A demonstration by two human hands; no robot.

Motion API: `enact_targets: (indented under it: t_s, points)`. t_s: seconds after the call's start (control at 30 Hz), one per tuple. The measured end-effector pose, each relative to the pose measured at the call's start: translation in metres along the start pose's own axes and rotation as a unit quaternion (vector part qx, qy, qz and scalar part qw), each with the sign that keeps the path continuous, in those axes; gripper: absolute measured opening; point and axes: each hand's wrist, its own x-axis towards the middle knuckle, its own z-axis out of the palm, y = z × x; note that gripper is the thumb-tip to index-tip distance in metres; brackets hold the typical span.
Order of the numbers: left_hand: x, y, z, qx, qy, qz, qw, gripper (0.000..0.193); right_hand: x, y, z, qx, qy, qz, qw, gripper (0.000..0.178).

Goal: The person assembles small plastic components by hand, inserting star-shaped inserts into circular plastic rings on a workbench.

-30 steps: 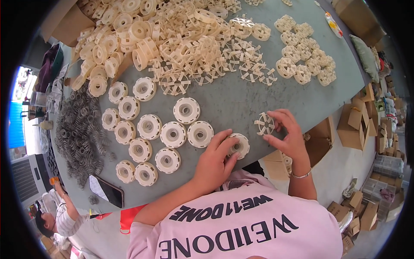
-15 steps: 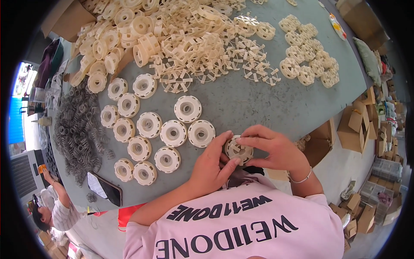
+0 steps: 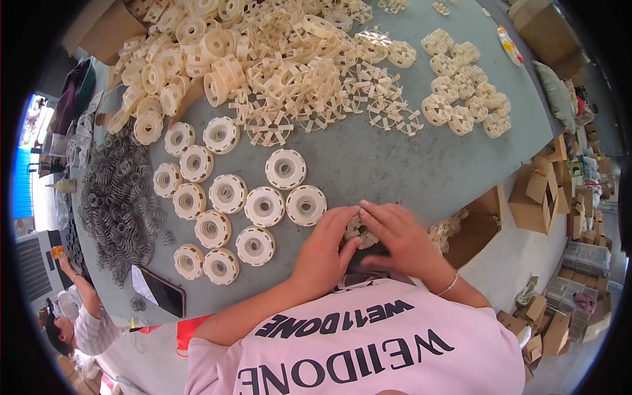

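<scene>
Both hands — left hand [image 3: 324, 253] and right hand [image 3: 403, 238] — grasp one wheel [image 3: 359, 232] at the table's [image 3: 395, 171] near edge; better press evenly, keeping it flat.

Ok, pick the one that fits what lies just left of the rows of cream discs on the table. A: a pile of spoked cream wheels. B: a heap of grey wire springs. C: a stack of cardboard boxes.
B: the heap of grey wire springs lies directly left of the cream discs on the grey table.

Both hands [image 3: 368, 247] clasping cream plastic wheel [image 3: 359, 232], grey table [image 3: 368, 164]
</scene>
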Motion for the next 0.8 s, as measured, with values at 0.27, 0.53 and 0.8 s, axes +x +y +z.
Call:
enact_targets:
  t_s: [0.27,0.53,0.8]
  points:
    - [-0.006,-0.001,-0.022,0.186,0.099,0.140,0.968,0.065,-0.028,0.101,-0.037,-0.219,0.185,0.080,0.955,0.067]
    - [0.006,0.011,-0.037,0.278,0.106,-0.051,0.953,0.072,0.093,0.091,-0.049,-0.214,0.221,0.063,0.949,0.070]
    - [0.005,0.000,-0.036,0.308,0.080,0.048,0.947,0.063,0.137,0.068,-0.008,-0.034,0.204,0.096,0.974,0.070]
